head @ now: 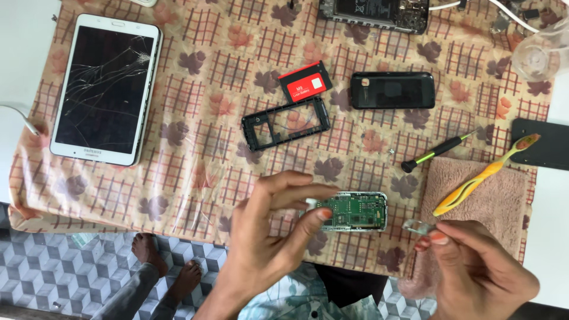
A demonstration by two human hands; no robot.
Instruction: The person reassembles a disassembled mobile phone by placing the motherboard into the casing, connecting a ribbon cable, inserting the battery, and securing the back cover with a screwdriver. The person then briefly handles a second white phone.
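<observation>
Two hands engaged: left hand pinching circuit board at its edge; right hand fingertips gripping small clear piece.

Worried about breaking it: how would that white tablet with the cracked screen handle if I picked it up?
The tablet looks stiff and flat, so probably easy to lift. Its glass is already cracked from the upper right corner, so likely fragile; bending or pressing may spread the cracks.

We see a white tablet with a cracked black screen far left, and a red-labelled battery mid-bench.
</observation>
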